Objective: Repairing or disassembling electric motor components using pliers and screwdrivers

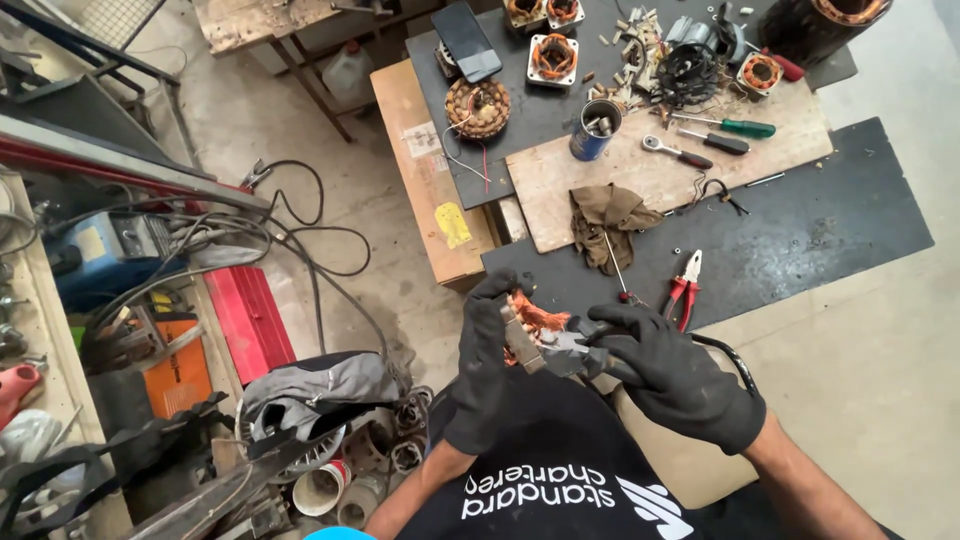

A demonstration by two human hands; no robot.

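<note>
Closest in, hands: the left hand [483,365], in a black glove, was clamped around a small motor stator [528,328] with copper windings, held at chest height; the right hand [675,380], gloved too, gripped a dark tool [570,352] against it.
Surface: a black mat [820,230] lay over the low bench, with red-handled pliers [684,288] and a brown rag [606,224] near its front edge.
Open room: bare concrete floor [880,360] lay to the right; cables [300,240] and machine parts crowded the left.
Containers: a blue can [594,131] on the wooden board [660,170] held metal pieces.
Far end: more wound stators [553,57] and a green-handled screwdriver [728,126].
</note>
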